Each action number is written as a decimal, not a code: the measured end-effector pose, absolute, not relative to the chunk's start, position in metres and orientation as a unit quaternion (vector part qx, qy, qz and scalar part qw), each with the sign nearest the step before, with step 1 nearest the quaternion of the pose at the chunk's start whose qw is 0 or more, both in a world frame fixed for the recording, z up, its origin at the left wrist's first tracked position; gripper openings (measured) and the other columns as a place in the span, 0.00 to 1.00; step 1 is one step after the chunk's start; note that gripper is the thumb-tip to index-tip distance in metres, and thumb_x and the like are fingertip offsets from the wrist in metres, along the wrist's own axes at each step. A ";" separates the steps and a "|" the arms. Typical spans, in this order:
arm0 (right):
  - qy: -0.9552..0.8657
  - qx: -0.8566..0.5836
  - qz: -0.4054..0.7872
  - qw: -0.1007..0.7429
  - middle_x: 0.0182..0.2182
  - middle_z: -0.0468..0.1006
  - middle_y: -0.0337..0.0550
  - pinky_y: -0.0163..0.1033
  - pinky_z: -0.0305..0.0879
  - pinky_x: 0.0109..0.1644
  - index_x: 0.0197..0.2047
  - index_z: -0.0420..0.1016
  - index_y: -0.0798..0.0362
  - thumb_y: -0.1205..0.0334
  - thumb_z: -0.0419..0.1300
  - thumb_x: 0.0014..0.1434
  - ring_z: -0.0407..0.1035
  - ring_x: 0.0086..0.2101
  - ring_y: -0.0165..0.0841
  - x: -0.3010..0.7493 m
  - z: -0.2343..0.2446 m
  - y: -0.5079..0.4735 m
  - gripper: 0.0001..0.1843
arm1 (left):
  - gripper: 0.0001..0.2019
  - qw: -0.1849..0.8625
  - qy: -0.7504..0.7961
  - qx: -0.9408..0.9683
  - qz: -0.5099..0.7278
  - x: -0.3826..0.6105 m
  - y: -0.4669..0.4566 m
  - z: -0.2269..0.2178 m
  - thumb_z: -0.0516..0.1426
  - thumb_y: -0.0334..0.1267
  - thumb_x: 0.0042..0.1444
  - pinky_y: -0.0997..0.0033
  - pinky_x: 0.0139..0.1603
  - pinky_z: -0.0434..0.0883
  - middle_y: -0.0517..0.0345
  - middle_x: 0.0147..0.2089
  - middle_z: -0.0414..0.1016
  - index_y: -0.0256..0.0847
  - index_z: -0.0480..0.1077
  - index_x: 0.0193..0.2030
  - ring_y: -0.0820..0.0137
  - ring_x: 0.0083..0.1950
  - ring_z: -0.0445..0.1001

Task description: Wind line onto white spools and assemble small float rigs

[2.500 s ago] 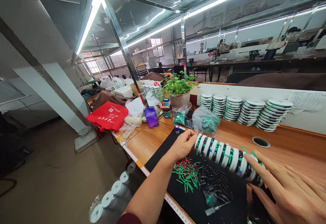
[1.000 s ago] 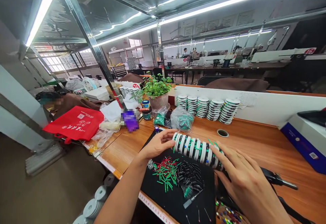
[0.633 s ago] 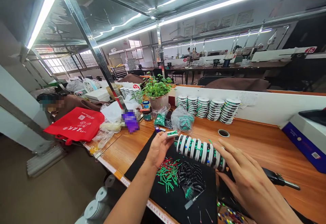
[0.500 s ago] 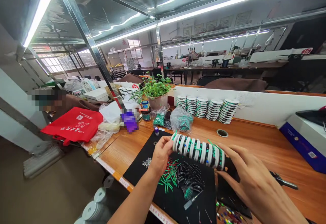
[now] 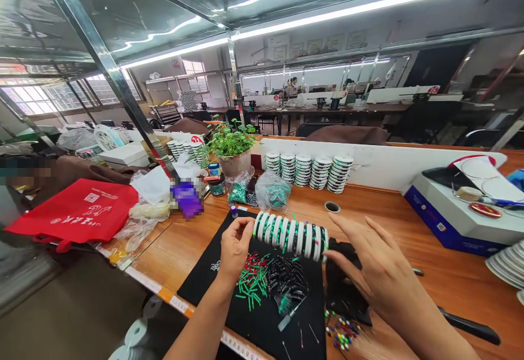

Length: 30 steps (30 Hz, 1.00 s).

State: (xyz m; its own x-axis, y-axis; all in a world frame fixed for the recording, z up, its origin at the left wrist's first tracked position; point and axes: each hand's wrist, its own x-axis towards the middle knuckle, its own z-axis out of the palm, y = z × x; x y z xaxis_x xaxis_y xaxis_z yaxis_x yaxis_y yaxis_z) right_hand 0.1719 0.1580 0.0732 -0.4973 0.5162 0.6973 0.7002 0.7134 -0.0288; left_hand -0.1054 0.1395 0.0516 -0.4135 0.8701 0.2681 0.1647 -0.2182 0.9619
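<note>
A row of white spools wound with black and green line is pressed end to end between my two hands, just above a black mat. My left hand cups the row's left end, fingers curled against the first spool. On the right end, my right hand pushes with fingers spread. Loose green and red tubes and small black pieces lie on the mat under the row.
Stacks of finished spools line a white divider. A potted plant, plastic bags and a red bag sit to the left. A blue and white box stands at the right. Coloured pins lie near the wooden table's front edge.
The camera turned right, so the scene shifted left. My left hand briefly lifted one spool off the row's end, then pressed back; both hands still squeeze the row.
</note>
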 end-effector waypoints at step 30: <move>-0.922 -0.321 -0.061 0.209 0.56 0.76 0.61 0.65 0.61 0.63 0.66 0.61 0.59 0.71 0.56 0.63 0.73 0.54 0.49 0.104 0.066 0.181 0.29 | 0.17 0.254 0.578 0.447 0.634 -0.160 0.116 0.054 0.64 0.45 0.52 0.61 0.49 0.78 0.45 0.44 0.83 0.36 0.75 0.45 0.59 0.46 0.82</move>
State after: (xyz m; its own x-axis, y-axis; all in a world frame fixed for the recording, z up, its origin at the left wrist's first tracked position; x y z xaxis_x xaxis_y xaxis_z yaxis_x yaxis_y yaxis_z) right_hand 0.1040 0.1811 0.0662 -0.7068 0.5664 0.4238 0.6172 0.7865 -0.0218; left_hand -0.1595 0.1165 0.0544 -0.4712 0.8385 0.2735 0.1954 -0.2031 0.9595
